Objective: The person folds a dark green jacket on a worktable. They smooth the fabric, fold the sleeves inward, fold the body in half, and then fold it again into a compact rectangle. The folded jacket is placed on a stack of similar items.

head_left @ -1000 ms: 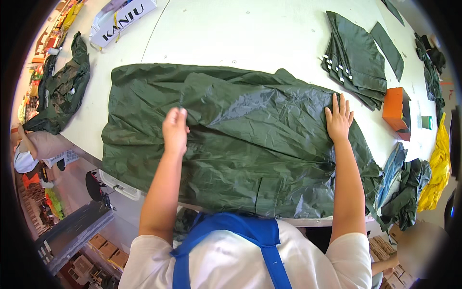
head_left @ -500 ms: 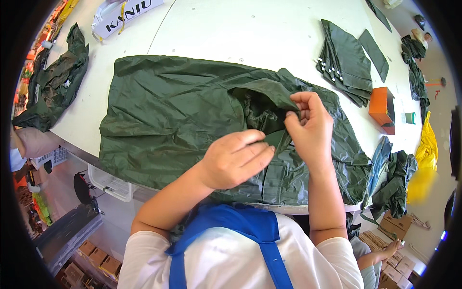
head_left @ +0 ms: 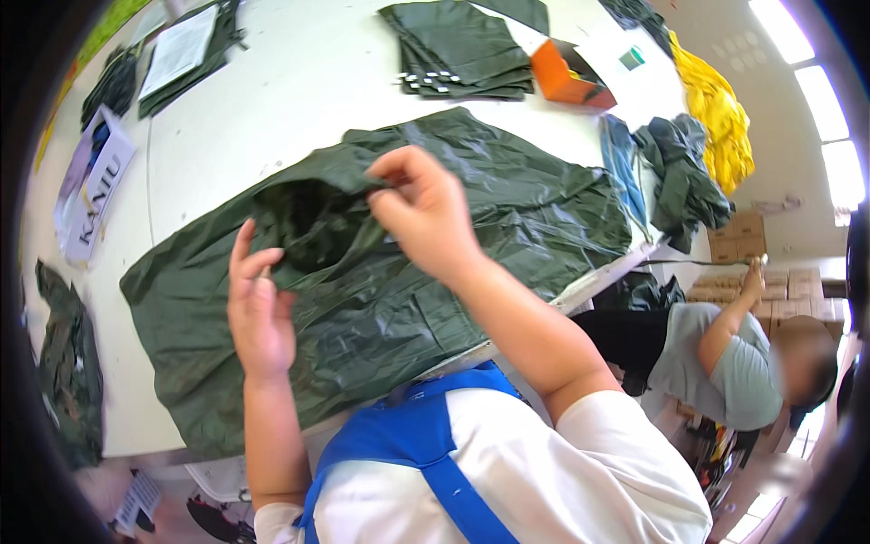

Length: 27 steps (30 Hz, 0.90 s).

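A dark green, shiny waterproof garment lies spread and creased on the white table. Its hood-like opening gapes upward, dark inside. My right hand pinches the opening's right edge between thumb and fingers. Beside the left edge of the opening is my left hand, its fingers apart and the index finger pointing up. No grip on the cloth shows there.
Stacked dark green pieces lie beyond the garment, beside an orange box. A white box stands at left. Bundled green cloth and yellow cloth hang at right. Another person is at lower right.
The view has turned, shifting the table's things leftward. My left hand has moved away from my right hand to the opening's left side, fingers spreading. My right hand still pinches the edge.
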Tool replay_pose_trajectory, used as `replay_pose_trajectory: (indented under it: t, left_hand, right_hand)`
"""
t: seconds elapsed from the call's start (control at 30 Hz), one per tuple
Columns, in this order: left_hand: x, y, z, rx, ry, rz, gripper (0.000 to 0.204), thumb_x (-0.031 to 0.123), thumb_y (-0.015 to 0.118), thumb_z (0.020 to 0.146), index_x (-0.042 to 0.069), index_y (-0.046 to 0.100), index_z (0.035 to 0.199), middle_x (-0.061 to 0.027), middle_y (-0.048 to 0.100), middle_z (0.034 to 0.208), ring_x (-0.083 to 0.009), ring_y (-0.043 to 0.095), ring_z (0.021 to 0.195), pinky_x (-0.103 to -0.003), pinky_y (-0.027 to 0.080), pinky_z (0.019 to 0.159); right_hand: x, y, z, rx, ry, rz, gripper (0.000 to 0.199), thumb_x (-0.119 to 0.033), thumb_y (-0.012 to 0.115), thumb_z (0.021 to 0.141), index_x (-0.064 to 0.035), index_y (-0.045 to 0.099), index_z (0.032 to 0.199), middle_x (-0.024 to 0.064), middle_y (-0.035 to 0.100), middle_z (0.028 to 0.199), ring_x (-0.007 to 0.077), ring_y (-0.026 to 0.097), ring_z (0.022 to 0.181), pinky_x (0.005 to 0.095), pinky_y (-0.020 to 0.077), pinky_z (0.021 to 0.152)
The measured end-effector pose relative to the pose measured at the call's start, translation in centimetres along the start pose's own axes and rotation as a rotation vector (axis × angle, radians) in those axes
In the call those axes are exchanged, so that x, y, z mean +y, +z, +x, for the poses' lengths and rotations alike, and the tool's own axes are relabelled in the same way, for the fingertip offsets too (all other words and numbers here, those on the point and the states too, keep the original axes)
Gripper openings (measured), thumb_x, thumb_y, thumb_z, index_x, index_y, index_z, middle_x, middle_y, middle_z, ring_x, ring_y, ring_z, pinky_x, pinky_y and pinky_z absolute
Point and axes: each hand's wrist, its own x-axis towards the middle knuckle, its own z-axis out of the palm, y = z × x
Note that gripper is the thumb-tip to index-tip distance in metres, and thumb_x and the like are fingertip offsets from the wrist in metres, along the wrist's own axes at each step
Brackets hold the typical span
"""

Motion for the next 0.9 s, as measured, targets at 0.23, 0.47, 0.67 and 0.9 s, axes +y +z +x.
replay_pose_trajectory:
  t: [0.23,0.47,0.67,0.9]
  left_hand:
    - [1.7,-0.6,1.6,0.091,-0.323,0.219,0.031,-0.005,0.065,0.078,0.003,0.064,0.109,0.0036,0.053,0.097,-0.0032,0.046,0.071,-0.016,0.038,0.06]
    - [-5.1,-13.1,4.4,0.222,-0.421,1.314,0.026,0.005,0.053,0.086,0.002,0.064,0.109,-0.0056,0.059,0.082,-0.0102,0.054,0.065,-0.025,0.043,0.052]
    - [-4.8,-11.6,6.8,0.639,-0.37,0.772,0.042,0.03,0.057,0.088,0.004,0.057,0.122,-0.0106,0.064,0.1,-0.0193,0.06,0.082,-0.033,0.047,0.073]
    - [-9.9,-12.1,13.4,0.307,-0.096,1.389,0.032,0.01,0.064,0.083,0.01,0.06,0.115,-0.0137,0.065,0.1,-0.031,0.061,0.093,-0.034,0.048,0.083]
  right_hand:
    - [2.9,-1.2,1.0,-0.162,-0.058,0.233,0.025,-0.002,0.061,0.081,-0.0025,0.054,0.105,0.0018,0.055,0.087,0.0082,0.053,0.079,0.023,0.0444,0.071]
    - [17.5,-12.9,12.2,-0.049,-0.139,-1.315,0.052,-0.044,0.051,0.09,-0.0258,0.041,0.137,0.0077,0.029,0.148,0.036,0.025,0.136,0.0572,0.018,0.107]
    - [21.7,-17.3,13.7,-0.205,-0.012,-1.428,0.046,-0.043,0.048,0.092,-0.0332,0.042,0.136,0.0045,0.03,0.148,0.0361,0.026,0.135,0.0592,0.0186,0.106]
    - [20.7,-17.9,17.4,-0.258,-0.046,-1.324,0.047,-0.017,0.061,0.085,-0.0237,0.051,0.13,0.007,0.048,0.128,0.0324,0.045,0.118,0.0462,0.0398,0.096]
